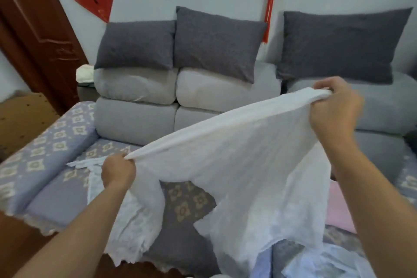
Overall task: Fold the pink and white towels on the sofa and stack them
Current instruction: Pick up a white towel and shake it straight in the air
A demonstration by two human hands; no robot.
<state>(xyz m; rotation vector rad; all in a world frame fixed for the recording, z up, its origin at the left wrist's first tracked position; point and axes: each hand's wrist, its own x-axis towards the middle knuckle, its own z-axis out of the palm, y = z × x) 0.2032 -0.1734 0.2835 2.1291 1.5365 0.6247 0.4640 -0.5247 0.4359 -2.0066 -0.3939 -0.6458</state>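
Note:
I hold a thin white towel (246,156) stretched in the air above the sofa seat (56,196). My left hand (118,171) grips its lower left edge, low over the seat. My right hand (334,106) grips the upper right corner, raised higher, so the top edge slopes up to the right. The cloth hangs down in loose folds and its lace hem reaches the seat's front edge. A pink towel (338,207) lies on the seat at the right, partly hidden behind the white towel and my right forearm.
Three dark grey pillows (216,43) stand on light grey back cushions (135,115) behind the seat. The patterned lilac armrest (42,153) runs along the left. A brown door (38,36) stands at the far left. A pale cloth (320,262) lies bottom right.

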